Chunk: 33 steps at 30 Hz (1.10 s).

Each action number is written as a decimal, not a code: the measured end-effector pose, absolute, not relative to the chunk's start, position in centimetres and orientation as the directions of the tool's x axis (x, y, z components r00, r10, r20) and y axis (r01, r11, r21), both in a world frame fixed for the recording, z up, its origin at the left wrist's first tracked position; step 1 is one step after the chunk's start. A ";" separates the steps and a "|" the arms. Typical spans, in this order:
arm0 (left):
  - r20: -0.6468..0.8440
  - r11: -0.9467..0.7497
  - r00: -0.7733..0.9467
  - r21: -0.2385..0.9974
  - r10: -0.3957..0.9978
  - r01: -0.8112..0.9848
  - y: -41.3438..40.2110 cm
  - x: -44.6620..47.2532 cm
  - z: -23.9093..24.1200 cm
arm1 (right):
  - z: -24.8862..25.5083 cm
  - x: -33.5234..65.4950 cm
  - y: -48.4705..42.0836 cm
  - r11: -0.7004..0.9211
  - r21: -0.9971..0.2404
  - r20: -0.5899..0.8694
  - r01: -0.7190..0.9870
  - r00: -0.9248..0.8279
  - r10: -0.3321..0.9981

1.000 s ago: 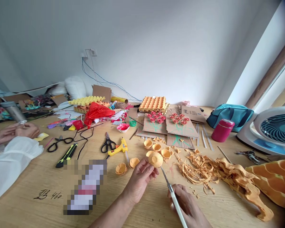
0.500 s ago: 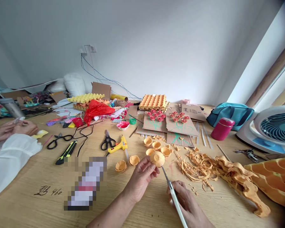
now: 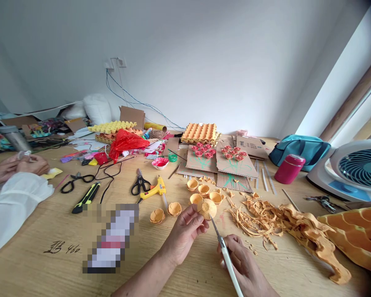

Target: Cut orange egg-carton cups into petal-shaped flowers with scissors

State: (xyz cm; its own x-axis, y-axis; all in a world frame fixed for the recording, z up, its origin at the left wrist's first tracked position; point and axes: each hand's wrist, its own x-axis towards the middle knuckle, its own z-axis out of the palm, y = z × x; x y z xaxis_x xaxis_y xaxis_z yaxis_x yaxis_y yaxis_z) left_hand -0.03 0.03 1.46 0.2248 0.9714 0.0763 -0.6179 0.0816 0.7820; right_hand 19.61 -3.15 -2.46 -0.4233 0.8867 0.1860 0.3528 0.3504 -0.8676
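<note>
My left hand [image 3: 184, 232] pinches an orange egg-carton cup [image 3: 207, 208] and holds it up above the wooden table [image 3: 49, 231]. My right hand [image 3: 244, 264] is closed on a pair of scissors with a white handle [image 3: 225, 251]; the blade tip points up at the underside of the cup. Several cut orange cups [image 3: 204, 192] lie just beyond the held one, and two petal-cut cups [image 3: 166, 212] sit to its left.
A heap of orange carton trimmings [image 3: 275, 218] spreads to the right, with a large carton piece [image 3: 355, 235] at the edge. A yellow glue gun [image 3: 153, 190], black scissors [image 3: 139, 183], a red flask [image 3: 289, 168], a fan [image 3: 355, 165] and another person's hands and white sleeve [image 3: 12, 194] at the far left.
The cup in my left hand has shifted a little to the right and turned. The scissors stay pointed at it. The view has drifted slightly.
</note>
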 end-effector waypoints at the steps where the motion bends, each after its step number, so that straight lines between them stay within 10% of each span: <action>1: 0.076 0.083 0.226 0.780 0.971 -0.620 0.0 0.0 1.5 | -2.4 19.6 -3.2 0.351 -0.868 0.185 0.352 -0.426 0.886; 33: 0.001 0.172 0.252 0.727 0.968 -0.664 -0.3 0.4 1.5 | -1.7 19.2 -3.4 0.361 -0.862 0.213 0.355 -0.393 0.895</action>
State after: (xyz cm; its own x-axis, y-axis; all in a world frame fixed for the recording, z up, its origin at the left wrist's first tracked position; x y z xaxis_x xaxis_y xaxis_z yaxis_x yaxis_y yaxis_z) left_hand 0.41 -0.30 1.53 0.2523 0.9677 0.0011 -0.6644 0.1724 0.7273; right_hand 19.23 -3.35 -1.73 -0.3926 0.8947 0.2129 0.3552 0.3610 -0.8623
